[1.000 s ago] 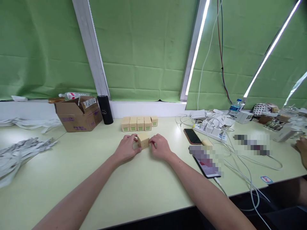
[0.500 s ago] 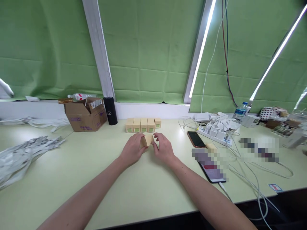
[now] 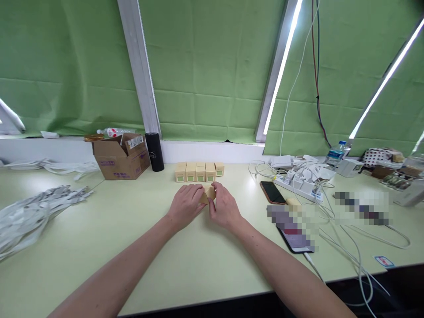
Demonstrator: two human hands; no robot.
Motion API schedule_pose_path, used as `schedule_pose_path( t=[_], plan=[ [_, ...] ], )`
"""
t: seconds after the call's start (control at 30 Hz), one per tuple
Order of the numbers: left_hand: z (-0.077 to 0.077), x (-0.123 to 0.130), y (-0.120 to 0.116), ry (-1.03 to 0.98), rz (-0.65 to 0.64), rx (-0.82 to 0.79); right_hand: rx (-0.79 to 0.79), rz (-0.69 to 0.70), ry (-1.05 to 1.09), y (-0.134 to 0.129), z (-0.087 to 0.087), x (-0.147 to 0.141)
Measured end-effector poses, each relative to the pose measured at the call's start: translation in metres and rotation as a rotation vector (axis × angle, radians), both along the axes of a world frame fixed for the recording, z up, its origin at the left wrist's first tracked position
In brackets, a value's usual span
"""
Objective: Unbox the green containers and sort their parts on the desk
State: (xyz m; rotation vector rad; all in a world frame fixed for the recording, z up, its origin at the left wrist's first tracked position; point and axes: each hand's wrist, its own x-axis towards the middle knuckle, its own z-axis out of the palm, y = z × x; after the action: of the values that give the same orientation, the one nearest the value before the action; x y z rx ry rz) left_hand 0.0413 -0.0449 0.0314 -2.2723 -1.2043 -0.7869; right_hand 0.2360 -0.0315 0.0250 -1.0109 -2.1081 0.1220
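Between my two hands is a small tan cardboard box point(image 3: 207, 194), tilted, in front of a row of similar boxes. My left hand point(image 3: 186, 204) holds its left side, with the fingers wrapped over it. On the right side, my right hand point(image 3: 225, 205) grips the same box between thumb and fingers. Part of the box is hidden behind the fingers. Just beyond them, several small tan boxes point(image 3: 200, 172) with green-edged labels stand side by side on the pale table point(image 3: 179, 269).
An open brown carton point(image 3: 121, 163) and a black cylinder point(image 3: 154, 152) stand at the back left. White strips point(image 3: 36, 216) lie at the far left. To the right are a dark phone point(image 3: 272, 192), a larger device point(image 3: 293, 234), a power strip point(image 3: 304, 190) and tangled white cables.
The fingers of my right hand have closed in on the held box, and the box has turned in my hands. The whole view has shifted slightly.
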Motion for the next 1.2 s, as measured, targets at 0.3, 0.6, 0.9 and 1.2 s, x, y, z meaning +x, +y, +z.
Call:
schedule_pose_path(
  t=[0.3, 0.6, 0.9, 1.2],
  plan=[
    [0.0078, 0.0043, -0.0035, 0.064, -0.008, 0.022, -0.031, 0.011, -0.021, -0.0067, 0.0071, -0.0006],
    [0.0043, 0.0036, 0.0024, 0.069, -0.087, 0.11, -0.04, -0.037, -0.019, -0.0054, 0.0066, -0.0026],
    [0.0015, 0.0035, 0.004, -0.007, -0.094, 0.068, -0.037, -0.074, 0.003, -0.0006, 0.0059, -0.0031],
    [0.0003, 0.0047, 0.0021, 0.0, -0.067, 0.027, -0.07, -0.071, 0.053, 0.0001, 0.0055, -0.0034]
  ],
)
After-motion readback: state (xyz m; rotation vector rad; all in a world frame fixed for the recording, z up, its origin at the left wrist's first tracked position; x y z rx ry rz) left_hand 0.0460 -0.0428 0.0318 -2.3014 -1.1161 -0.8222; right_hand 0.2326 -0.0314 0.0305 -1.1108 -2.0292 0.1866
